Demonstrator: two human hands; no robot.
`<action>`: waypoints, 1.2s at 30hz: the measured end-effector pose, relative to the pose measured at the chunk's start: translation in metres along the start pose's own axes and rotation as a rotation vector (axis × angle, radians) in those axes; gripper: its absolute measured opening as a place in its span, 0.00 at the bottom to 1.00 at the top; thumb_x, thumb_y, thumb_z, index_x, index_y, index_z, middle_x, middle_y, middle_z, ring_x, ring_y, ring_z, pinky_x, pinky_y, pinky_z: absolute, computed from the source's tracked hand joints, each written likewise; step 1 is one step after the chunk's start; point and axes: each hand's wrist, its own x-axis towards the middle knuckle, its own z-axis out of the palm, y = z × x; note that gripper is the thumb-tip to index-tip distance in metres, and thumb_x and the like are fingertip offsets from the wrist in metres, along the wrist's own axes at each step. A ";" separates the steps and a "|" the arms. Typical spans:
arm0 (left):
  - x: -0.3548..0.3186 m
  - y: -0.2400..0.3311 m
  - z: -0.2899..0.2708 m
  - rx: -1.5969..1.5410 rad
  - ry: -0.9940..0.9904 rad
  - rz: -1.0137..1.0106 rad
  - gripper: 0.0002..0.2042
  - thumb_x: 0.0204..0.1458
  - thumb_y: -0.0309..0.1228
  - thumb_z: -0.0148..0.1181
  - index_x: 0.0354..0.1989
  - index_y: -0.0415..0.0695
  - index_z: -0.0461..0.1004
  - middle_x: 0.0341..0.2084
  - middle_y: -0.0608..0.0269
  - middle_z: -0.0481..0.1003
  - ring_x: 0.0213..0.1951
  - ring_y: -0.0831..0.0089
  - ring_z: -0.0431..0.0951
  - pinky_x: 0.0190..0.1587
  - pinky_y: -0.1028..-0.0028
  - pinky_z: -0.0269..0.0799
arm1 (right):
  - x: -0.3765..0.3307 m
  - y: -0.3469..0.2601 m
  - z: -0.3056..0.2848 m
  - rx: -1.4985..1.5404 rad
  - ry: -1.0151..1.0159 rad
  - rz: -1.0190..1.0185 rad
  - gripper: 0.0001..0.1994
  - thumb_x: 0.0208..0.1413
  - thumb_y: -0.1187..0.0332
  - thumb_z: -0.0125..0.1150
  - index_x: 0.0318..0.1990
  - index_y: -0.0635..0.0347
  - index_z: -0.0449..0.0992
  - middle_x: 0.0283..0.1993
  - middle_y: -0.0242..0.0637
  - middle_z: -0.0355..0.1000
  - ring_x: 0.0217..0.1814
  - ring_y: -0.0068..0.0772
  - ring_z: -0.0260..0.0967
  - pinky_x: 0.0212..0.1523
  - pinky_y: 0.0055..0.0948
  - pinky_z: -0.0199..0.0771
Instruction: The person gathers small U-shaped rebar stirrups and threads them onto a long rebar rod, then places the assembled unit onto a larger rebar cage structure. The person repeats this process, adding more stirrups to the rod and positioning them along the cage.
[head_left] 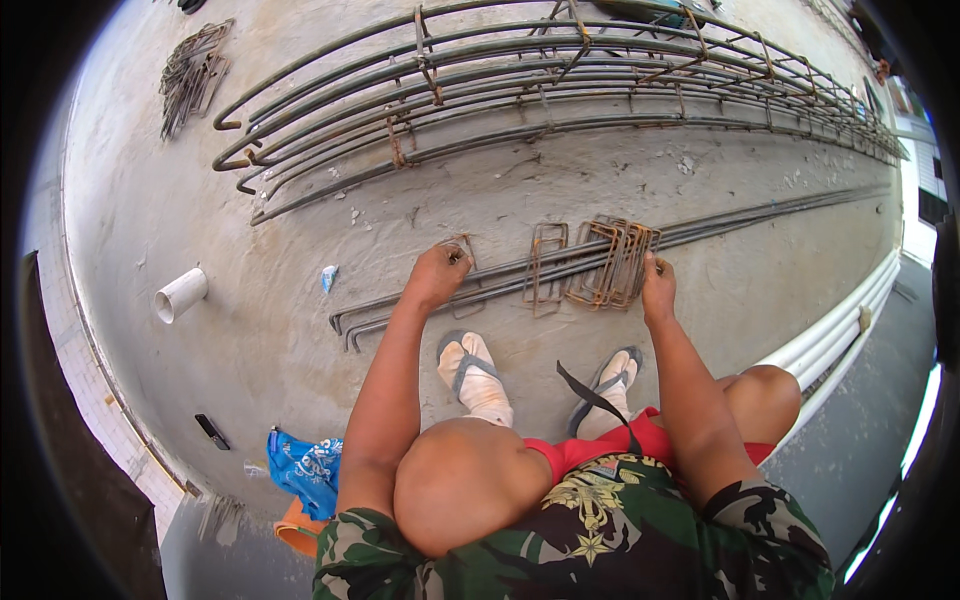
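Note:
My left hand [438, 277] is closed in a pinch on a thin rectangular wire stirrup [475, 262] that stands around the steel bars. The long bars [505, 279] lie on the concrete, their hooked ends at the left. Toward the right, a rusty bunch of stirrups [612, 268] leans together around the same bars. My right hand [658, 290] has its fingers closed at the bunch's right edge, gripping an outer stirrup. Between my hands, a couple of separate stirrups [536, 268] stand on the bars. Part of the left stirrup is hidden behind my fingers.
A long tied rebar cage [480, 75] lies beyond the bars. More stirrups [192, 75] are piled at the far left. A white pipe stub [182, 295] rises at left, near a phone-like black object [212, 431] and a blue bag [305, 470]. White pipes [830, 345] run along the right.

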 end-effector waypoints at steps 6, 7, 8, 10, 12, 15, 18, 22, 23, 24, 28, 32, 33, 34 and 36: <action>-0.016 -0.013 0.003 0.038 -0.250 -0.055 0.18 0.52 0.41 0.59 0.35 0.34 0.77 0.24 0.51 0.76 0.28 0.63 0.75 0.36 0.65 0.70 | 0.042 0.009 -0.003 0.174 -0.031 0.157 0.22 0.60 0.53 0.56 0.52 0.61 0.69 0.40 0.35 0.69 0.36 0.27 0.68 0.26 0.28 0.69; -0.021 -0.018 -0.009 0.022 -0.319 -0.084 0.18 0.52 0.41 0.59 0.35 0.34 0.77 0.23 0.53 0.76 0.27 0.65 0.75 0.35 0.66 0.70 | 0.044 -0.001 -0.013 0.179 -0.057 0.240 0.23 0.61 0.53 0.54 0.55 0.61 0.67 0.45 0.37 0.69 0.39 0.29 0.69 0.29 0.32 0.71; -0.028 -0.031 -0.026 -0.045 -0.172 -0.145 0.18 0.52 0.41 0.59 0.35 0.34 0.77 0.23 0.55 0.75 0.26 0.67 0.74 0.34 0.67 0.70 | 0.048 -0.003 -0.022 0.229 -0.032 0.297 0.25 0.61 0.53 0.54 0.59 0.62 0.65 0.50 0.41 0.69 0.42 0.33 0.69 0.34 0.36 0.72; -0.041 -0.059 -0.062 -0.177 0.123 -0.234 0.18 0.52 0.41 0.59 0.35 0.33 0.76 0.22 0.59 0.74 0.25 0.72 0.72 0.32 0.69 0.70 | 0.058 -0.007 -0.034 0.288 -0.047 0.350 0.28 0.63 0.54 0.52 0.63 0.65 0.60 0.57 0.49 0.66 0.49 0.41 0.70 0.42 0.42 0.74; -0.059 -0.137 -0.087 -0.241 0.592 -0.323 0.18 0.54 0.40 0.57 0.37 0.32 0.74 0.22 0.60 0.73 0.23 0.74 0.71 0.29 0.71 0.69 | 0.069 -0.008 -0.031 0.348 -0.091 0.371 0.29 0.64 0.54 0.51 0.65 0.66 0.58 0.61 0.52 0.64 0.55 0.45 0.69 0.48 0.46 0.72; -0.093 -0.209 -0.088 -0.071 0.944 -0.512 0.18 0.55 0.40 0.55 0.38 0.33 0.75 0.29 0.50 0.76 0.33 0.59 0.76 0.37 0.65 0.71 | 0.079 0.002 -0.023 0.434 -0.124 0.377 0.30 0.65 0.55 0.50 0.66 0.68 0.55 0.64 0.54 0.62 0.60 0.49 0.66 0.54 0.49 0.69; -0.110 -0.218 -0.052 0.050 0.857 -0.608 0.19 0.56 0.42 0.53 0.41 0.35 0.75 0.34 0.45 0.78 0.40 0.52 0.79 0.43 0.64 0.73 | 0.088 0.020 -0.025 0.507 -0.085 0.397 0.30 0.65 0.56 0.50 0.67 0.68 0.54 0.64 0.54 0.61 0.61 0.50 0.65 0.55 0.50 0.67; -0.112 -0.205 -0.027 -0.645 0.565 -0.754 0.23 0.61 0.49 0.49 0.51 0.39 0.66 0.32 0.61 0.76 0.33 0.72 0.76 0.35 0.63 0.74 | 0.091 0.024 -0.017 0.617 -0.076 0.350 0.18 0.63 0.59 0.56 0.52 0.64 0.65 0.44 0.43 0.68 0.43 0.40 0.72 0.35 0.38 0.73; -0.112 -0.209 -0.023 -0.729 0.611 -0.723 0.19 0.63 0.46 0.46 0.48 0.42 0.67 0.30 0.63 0.75 0.30 0.72 0.75 0.32 0.66 0.74 | 0.090 0.018 -0.014 0.640 -0.047 0.374 0.16 0.63 0.60 0.56 0.49 0.62 0.66 0.40 0.39 0.67 0.39 0.37 0.71 0.31 0.36 0.73; -0.111 -0.212 -0.023 -0.724 0.597 -0.731 0.17 0.64 0.46 0.45 0.46 0.43 0.67 0.29 0.64 0.74 0.29 0.73 0.75 0.30 0.67 0.74 | 0.089 0.014 -0.014 0.663 -0.043 0.380 0.16 0.63 0.60 0.56 0.49 0.62 0.66 0.40 0.39 0.67 0.38 0.37 0.71 0.31 0.36 0.73; -0.111 -0.219 -0.020 -0.665 0.582 -0.717 0.13 0.65 0.43 0.43 0.41 0.45 0.66 0.23 0.67 0.70 0.20 0.76 0.69 0.22 0.72 0.70 | 0.086 0.011 -0.017 0.706 -0.035 0.385 0.13 0.63 0.59 0.56 0.45 0.58 0.67 0.34 0.34 0.68 0.33 0.31 0.70 0.29 0.34 0.73; -0.116 -0.218 -0.016 -0.700 0.630 -0.705 0.12 0.65 0.42 0.42 0.39 0.46 0.66 0.20 0.68 0.66 0.18 0.78 0.65 0.19 0.74 0.66 | 0.078 0.013 -0.019 0.739 -0.009 0.413 0.13 0.62 0.59 0.57 0.43 0.58 0.70 0.30 0.33 0.68 0.31 0.30 0.70 0.29 0.34 0.73; -0.117 -0.219 -0.014 -0.729 0.645 -0.700 0.12 0.65 0.42 0.42 0.39 0.47 0.66 0.20 0.69 0.65 0.17 0.78 0.64 0.18 0.75 0.65 | 0.078 0.013 -0.021 0.748 -0.027 0.400 0.13 0.62 0.59 0.57 0.44 0.60 0.69 0.31 0.33 0.68 0.31 0.31 0.70 0.28 0.34 0.73; -0.120 -0.222 -0.014 -0.728 0.634 -0.714 0.12 0.65 0.41 0.42 0.39 0.47 0.65 0.20 0.69 0.64 0.17 0.79 0.63 0.18 0.75 0.64 | 0.078 0.016 -0.022 0.758 -0.046 0.390 0.14 0.62 0.59 0.58 0.45 0.61 0.69 0.31 0.34 0.68 0.32 0.32 0.71 0.28 0.33 0.73; -0.125 -0.226 -0.012 -0.728 0.614 -0.742 0.11 0.65 0.41 0.42 0.39 0.47 0.65 0.19 0.69 0.63 0.17 0.79 0.62 0.17 0.76 0.62 | 0.076 0.021 -0.024 0.716 -0.064 0.390 0.16 0.62 0.58 0.58 0.47 0.63 0.70 0.33 0.35 0.69 0.32 0.32 0.72 0.27 0.33 0.73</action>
